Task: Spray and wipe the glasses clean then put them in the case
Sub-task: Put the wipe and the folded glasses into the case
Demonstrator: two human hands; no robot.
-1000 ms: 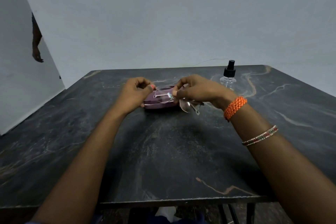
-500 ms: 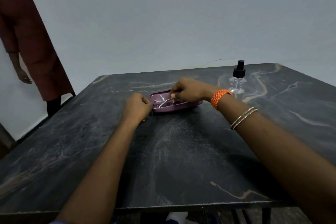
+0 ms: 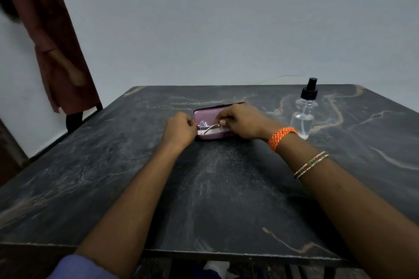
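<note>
An open purple glasses case lies on the dark marble table, just past the middle. Thin-framed clear glasses lie folded inside it. My left hand is closed at the case's left end, pinching the left side of the glasses. My right hand rests over the right half of the case, its fingers pinched on the frame. The case's right end is hidden under that hand. A clear spray bottle with a black nozzle stands upright to the right of my right hand.
Another person in a dark red garment stands beyond the table's far left corner. A grey wall rises behind the table. The table's near edge runs under my forearms.
The glasses went from held above the case to lying inside it. Both hands moved down onto the case. The person at the left came closer into view.
</note>
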